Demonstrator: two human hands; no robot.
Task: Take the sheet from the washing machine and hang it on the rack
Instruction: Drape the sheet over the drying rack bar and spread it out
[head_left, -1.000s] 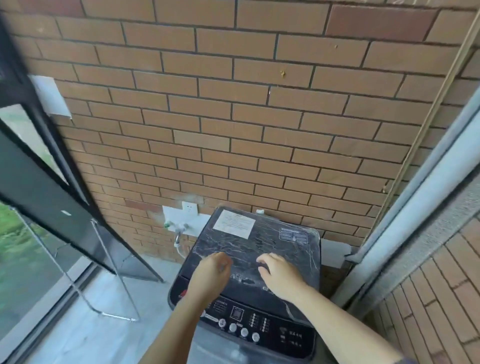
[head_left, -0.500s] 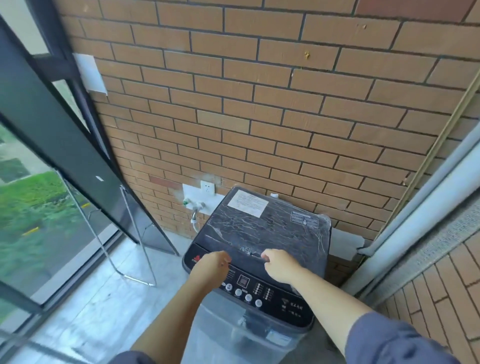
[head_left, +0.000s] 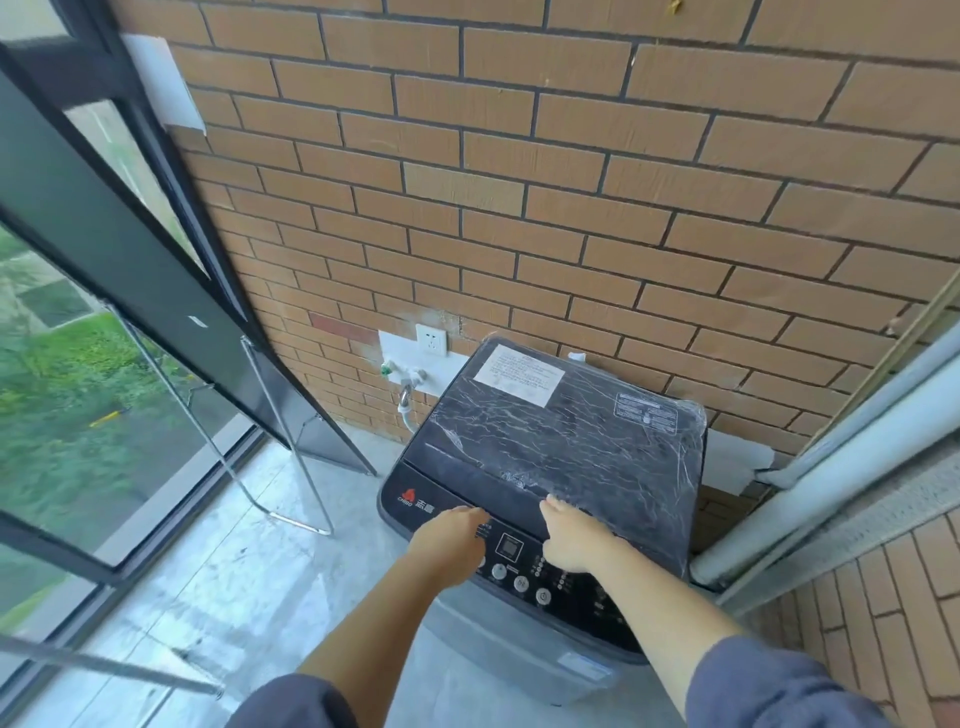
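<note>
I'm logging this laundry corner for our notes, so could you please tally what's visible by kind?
Washing machine: 1
Hands: 2, left hand and right hand
Wall socket: 1
Water tap: 1
Metal rack: 1
Total: 6

Home laundry balcony, enclosed. Dark top-loading washing machine w/ plastic-wrapped lid (head_left: 561, 441) stands against orange-brown brick wall (head_left: 519, 182), near the grey concrete floor's (head_left: 234, 571) back edge. White wall socket (head_left: 431, 339) and tap w/ hose (head_left: 405, 379) just beside it. Black-framed glass windows (head_left: 78, 291) at left show grass outside; thin metal rack frame (head_left: 280, 431) stands by them.
</note>
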